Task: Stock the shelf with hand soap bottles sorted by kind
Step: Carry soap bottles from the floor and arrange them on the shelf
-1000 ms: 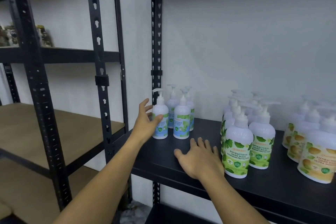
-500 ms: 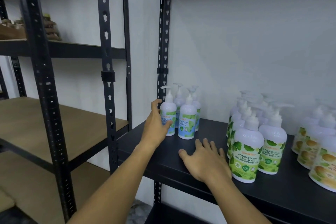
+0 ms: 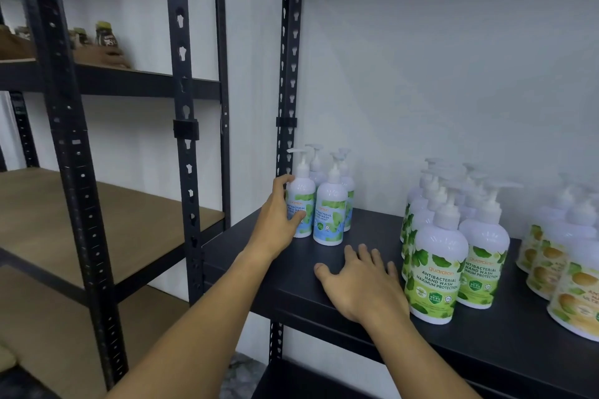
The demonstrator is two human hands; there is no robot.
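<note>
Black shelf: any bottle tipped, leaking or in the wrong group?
Nothing stands out. On the black shelf, blue-label bottles, green-label bottles and yellow-label bottles stand upright in separate groups; no spill shows.

On the near green-leaf bottle (image 3: 436,272) we read "guardian ANTIBACTERIAL HAND WASH MAXIMUM PROTECTION". The far-left blue bottle (image 3: 328,219) reads "ANTIBACTERIAL HAND WASH", with "MINT" below. We cannot read the orange bottles' labels (image 3: 577,298).

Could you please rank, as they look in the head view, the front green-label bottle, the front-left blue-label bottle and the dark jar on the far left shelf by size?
1. Front green-label bottle, though nearness inflates it.
2. Front-left blue-label bottle, held by the left hand.
3. Dark jar, far off, so true size unsure.
</note>
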